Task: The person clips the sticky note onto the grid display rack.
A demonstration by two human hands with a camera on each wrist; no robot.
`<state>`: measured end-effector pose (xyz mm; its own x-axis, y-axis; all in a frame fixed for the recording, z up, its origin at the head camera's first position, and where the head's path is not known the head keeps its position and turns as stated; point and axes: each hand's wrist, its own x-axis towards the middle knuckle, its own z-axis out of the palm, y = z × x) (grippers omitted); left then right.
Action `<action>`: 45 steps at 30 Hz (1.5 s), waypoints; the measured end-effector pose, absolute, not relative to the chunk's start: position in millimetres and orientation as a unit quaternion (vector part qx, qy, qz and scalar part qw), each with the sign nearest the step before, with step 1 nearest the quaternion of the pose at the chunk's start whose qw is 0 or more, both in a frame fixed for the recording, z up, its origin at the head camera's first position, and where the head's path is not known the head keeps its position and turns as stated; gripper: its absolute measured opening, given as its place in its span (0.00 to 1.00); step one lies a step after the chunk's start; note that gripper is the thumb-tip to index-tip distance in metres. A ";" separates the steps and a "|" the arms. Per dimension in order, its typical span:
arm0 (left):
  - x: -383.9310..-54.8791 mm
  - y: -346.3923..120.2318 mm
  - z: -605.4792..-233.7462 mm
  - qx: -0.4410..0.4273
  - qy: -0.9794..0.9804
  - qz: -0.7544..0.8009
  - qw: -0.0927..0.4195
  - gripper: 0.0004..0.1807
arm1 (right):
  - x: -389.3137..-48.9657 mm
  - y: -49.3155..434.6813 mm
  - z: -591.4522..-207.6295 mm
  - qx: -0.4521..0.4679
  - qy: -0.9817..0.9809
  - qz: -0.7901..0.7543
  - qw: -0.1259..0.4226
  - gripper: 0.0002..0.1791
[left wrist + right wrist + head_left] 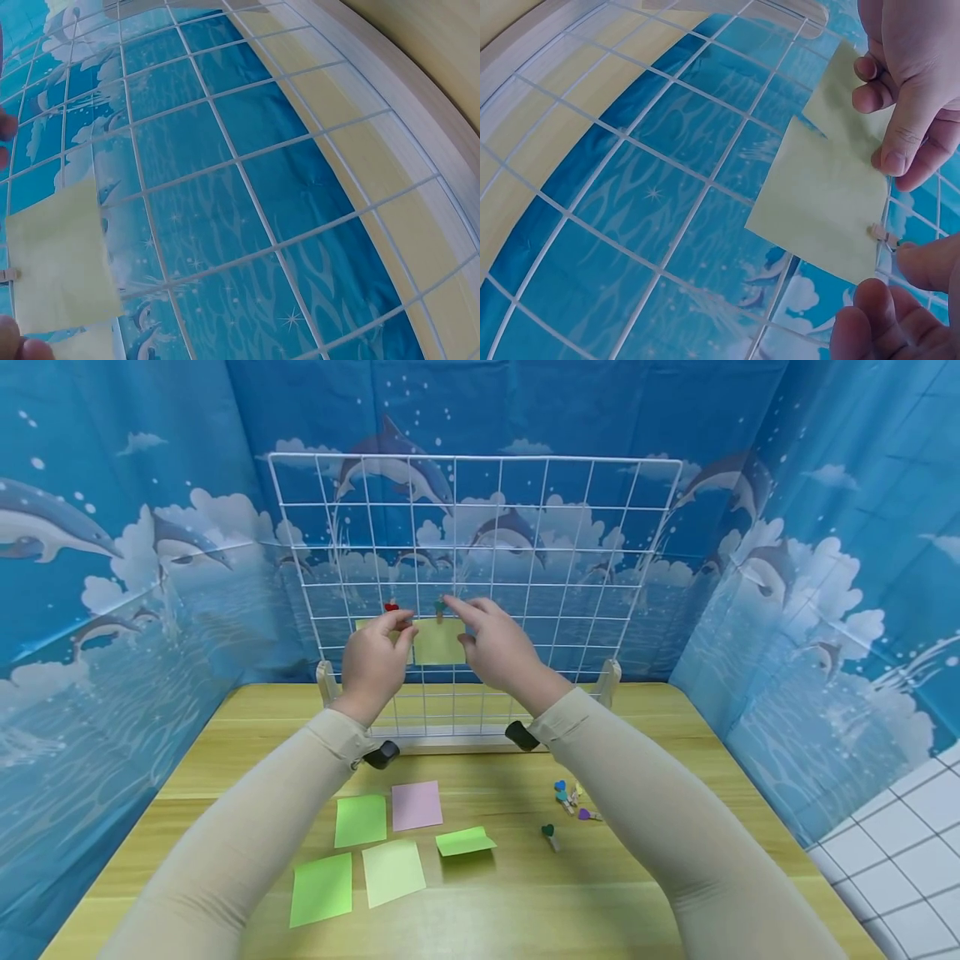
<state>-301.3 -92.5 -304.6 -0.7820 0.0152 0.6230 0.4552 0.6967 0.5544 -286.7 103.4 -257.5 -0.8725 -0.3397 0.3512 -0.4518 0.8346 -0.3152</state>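
Note:
A pale yellow sticky note (439, 642) hangs against the white wire grid, its top edge under a small wooden clip (881, 236) with a green head (440, 607). My left hand (377, 658) pinches the note's upper left corner between thumb and finger. At the clip's head, a fingertip of my right hand (501, 645) touches it, while the thumb stays apart near the note's right edge. A second pale note (844, 94) hangs beside the first, mostly behind my left hand, below a red heart clip (392, 607). The left wrist view shows only fingertips.
The wire grid (510, 587) stands upright in a wooden base (450, 744). On the table lie green notes (322, 889), a pale yellow note (393, 872), a pink note (417, 806) and a curled green note (465, 842). Several heart clips (566, 797) lie at right.

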 end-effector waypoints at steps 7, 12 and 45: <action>-295.3 -101.0 -304.0 -0.142 -0.870 -0.363 0.302 0.17 | -275.5 114.5 -263.0 0.230 -0.938 0.194 0.170 0.33; -289.3 -109.9 -305.9 -0.157 -0.875 -0.355 0.289 0.18 | -263.6 124.7 -265.5 0.229 -0.942 0.185 0.161 0.32; -249.4 -154.5 -326.9 -0.236 -0.914 -0.215 0.248 0.28 | -234.2 193.1 -306.4 0.232 -0.950 0.145 0.153 0.31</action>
